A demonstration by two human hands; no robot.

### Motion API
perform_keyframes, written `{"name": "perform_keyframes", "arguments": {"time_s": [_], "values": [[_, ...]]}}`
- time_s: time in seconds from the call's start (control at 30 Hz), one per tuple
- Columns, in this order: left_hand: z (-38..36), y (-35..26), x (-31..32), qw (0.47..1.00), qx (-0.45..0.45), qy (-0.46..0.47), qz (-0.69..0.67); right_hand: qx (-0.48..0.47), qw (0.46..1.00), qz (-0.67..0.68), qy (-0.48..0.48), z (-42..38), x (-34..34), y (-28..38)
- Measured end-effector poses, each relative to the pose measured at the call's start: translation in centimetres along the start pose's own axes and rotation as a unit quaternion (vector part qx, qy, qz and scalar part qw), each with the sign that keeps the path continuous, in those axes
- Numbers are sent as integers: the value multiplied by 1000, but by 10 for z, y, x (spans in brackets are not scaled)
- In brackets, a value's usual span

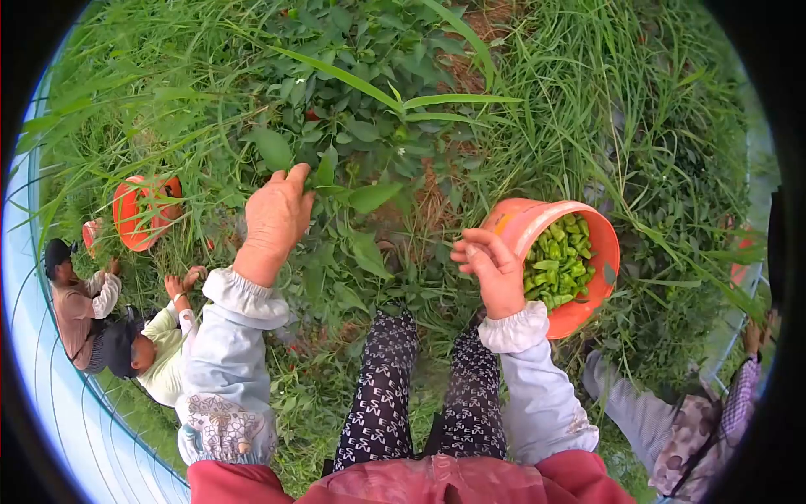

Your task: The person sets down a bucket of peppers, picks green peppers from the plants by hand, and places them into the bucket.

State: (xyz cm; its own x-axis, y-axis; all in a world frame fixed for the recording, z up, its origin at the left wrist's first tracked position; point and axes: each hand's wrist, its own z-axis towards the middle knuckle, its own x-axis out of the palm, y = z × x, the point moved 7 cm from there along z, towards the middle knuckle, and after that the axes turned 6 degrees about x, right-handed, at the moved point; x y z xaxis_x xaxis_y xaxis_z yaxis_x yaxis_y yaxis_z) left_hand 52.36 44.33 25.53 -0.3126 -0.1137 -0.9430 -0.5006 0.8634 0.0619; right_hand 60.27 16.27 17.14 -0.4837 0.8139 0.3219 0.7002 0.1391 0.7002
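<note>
My left hand (277, 217) reaches into a leafy pepper plant (369, 195), back of the hand up. Its fingers are bent closed among the leaves and seem to grip the plant; the fingertips are partly hidden. My right hand (494, 273) is beside the near-left wall of an orange bucket (606, 252). Its fingers are loosely bent and slightly apart, and I see nothing in them. The bucket tilts to the right and holds many green peppers (558, 260).
Two people (151, 357) crouch at the left near another orange bucket (130, 214). A third person (697, 428) is close by on the right. Tall grass (571, 92) stands between the pepper rows. A pale plastic sheet (84, 420) curves along the left edge.
</note>
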Motion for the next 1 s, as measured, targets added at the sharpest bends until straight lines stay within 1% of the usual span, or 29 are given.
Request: {"name": "perform_keyframes", "arguments": {"time_s": [0.03, 0.07, 0.13, 0.2, 0.27, 0.3, 0.33, 0.37, 0.43, 0.47, 0.53, 0.57, 0.6, 0.63, 0.67, 0.7, 0.73, 0.8, 0.83, 0.87, 0.9, 0.93, 1.0], "values": [[-11, -1, 4, 998, 38, -39, -31, 14, 1000, 3, 24, 11, 23, 0], [-19, 0, 15, 996, 54, -43, -57, 31, 998, 4, 47, 20, 46, -4], [-37, -3, 30, 989, 92, -72, -91, 21, 996, -59, 63, 39, 87, -16], [-55, -9, 46, 982, 109, -85, -126, 49, 992, -80, 79, 53, 121, -37], [-68, -18, 62, 976, 111, -65, -178, 102, 987, -102, 77, 60, 144, -58], [-72, -22, 68, 970, 130, -82, -190, 78, 992, -82, 49, 74, 146, -87], [-78, -27, 70, 964, 147, -96, -202, 84, 992, -86, 46, 72, 152, -87], [-85, -30, 73, 963, 146, -89, -209, 108, 990, -76, 54, 71, 158, -89], [-94, -33, 99, 973, 112, 87, -183, 147, 984, -74, 67, 75, 167, -102], [-95, -29, 98, 972, 112, 90, -188, 151, 983, -77, 65, 78, 166, -109], [-94, -23, 86, 947, 137, 114, -266, 116, 978, -173, 30, 82, 158, -112], [-89, -16, 67, 930, 178, 82, -312, 93, 974, -208, -15, 80, 154, -110], [-86, -7, 54, 927, 178, 84, -318, 96, 972, -212, -18, 78, 152, -109], [-83, 2, 41, 881, 155, 93, -436, 81, 962, -261, -23, 77, 149, -104], [-82, 10, 34, 821, 129, 102, -546, 68, 949, -307, -27, 74, 148, -101], [-80, 26, 46, 749, -19, 142, -647, 72, 948, -308, -29, 72, 146, -103], [-66, 41, 40, 793, -21, 76, -604, 67, 954, -290, -29, 70, 144, -106], [-35, 56, 54, 886, 29, 96, -452, 59, 959, -276, -31, 69, 142, -110], [-25, 54, 72, 885, 31, 95, -455, 51, 963, -264, -32, 67, 142, -110], [-18, 44, 95, 926, 91, 96, -355, 44, 966, -253, -31, 66, 143, -110], [-16, 34, 113, 952, 149, 95, -250, 45, 965, -256, -32, 65, 145, -108], [-15, 29, 122, 951, 149, 92, -254, 62, 965, -255, -23, 66, 148, -108], [-20, 12, 120, 944, 225, -26, -242, 86, 963, -256, -18, 65, 149, -110]]}}
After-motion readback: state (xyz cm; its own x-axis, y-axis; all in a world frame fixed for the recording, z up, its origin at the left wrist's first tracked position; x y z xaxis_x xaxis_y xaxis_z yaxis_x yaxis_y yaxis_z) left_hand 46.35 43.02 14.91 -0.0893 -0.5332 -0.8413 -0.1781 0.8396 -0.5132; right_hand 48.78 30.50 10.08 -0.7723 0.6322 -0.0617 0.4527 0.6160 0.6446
